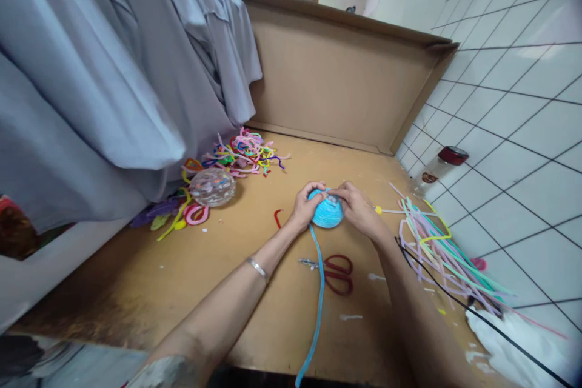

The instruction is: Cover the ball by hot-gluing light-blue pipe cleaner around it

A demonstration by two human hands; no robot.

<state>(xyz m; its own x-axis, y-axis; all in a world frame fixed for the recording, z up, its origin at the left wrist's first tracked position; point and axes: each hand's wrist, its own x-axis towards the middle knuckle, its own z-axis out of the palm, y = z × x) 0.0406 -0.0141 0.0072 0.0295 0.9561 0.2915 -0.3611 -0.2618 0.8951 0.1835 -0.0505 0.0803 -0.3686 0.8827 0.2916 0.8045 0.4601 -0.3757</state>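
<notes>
A round, dome-like ball [328, 213] wrapped in coils of light-blue pipe cleaner sits between my two hands, with a small paler, shiny patch at its top. My left hand [306, 205] is closed on its left side, thumb over the top. On the right, my right hand [359, 211] grips the ball, its bent fingertips pressed near the pale patch. From under the ball a long blue pipe cleaner [321, 291] trails to the table's front edge. It crosses over the red-handled scissors [339, 274], which lie just below the ball.
A clear faceted ball [213, 187] stands at left, near a heap of coloured pipe cleaners [248, 145]. Loose pastel pipe cleaners [431, 242] lie at right with a black cord [477, 309]. A red-lidded jar [439, 170] stands by the tiled wall. Grey cloth [127, 73] hangs at left.
</notes>
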